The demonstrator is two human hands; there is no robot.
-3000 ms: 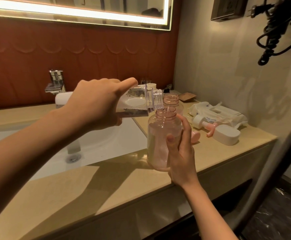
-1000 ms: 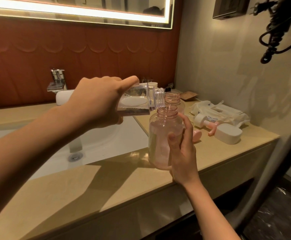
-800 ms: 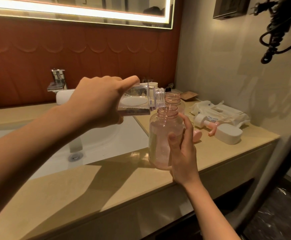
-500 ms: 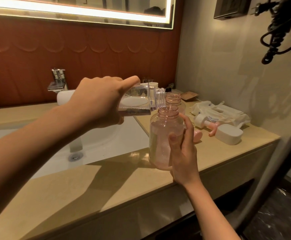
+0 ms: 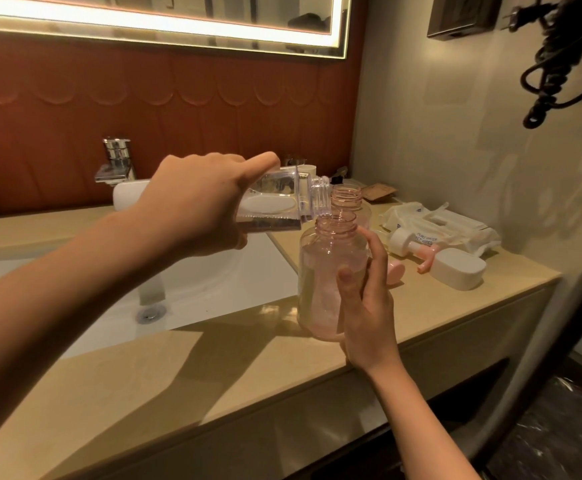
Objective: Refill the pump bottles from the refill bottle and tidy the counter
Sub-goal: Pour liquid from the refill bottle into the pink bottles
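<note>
Pouring step in hand, by my reading. Left grip [image 5: 196,209] is wrapped round the clear refill bottle [image 5: 277,202], thumb along its top. It holds the bottle tipped to about level, so the open neck sits just over the mouth of the pink pump bottle [image 5: 320,268]; that tilt lets the liquid run out by gravity. Right grip [image 5: 365,306] is curled round the pump bottle's lower side, thumb in front and fingers behind. It braces the bottle upright on the tabletop [image 5: 282,362], just right of and below the left grip, likely so it cannot tip or skate while filling. Liquid level is unclear through the tinted wall, and I cannot make out a stream. A second pump bottle [image 5: 346,196], uncapped, stands just beyond the right grip, presumably next in line. To the right of the right grip a loose pump head [image 5: 402,241] lies on its side near a wipes pack [image 5: 435,221], probably set aside to leave the necks free. The sink basin [image 5: 213,282] lies below the left grip. Risk noted: spill at the narrow mouth; I would ease the tilt back as the level nears the shoulder.
</note>
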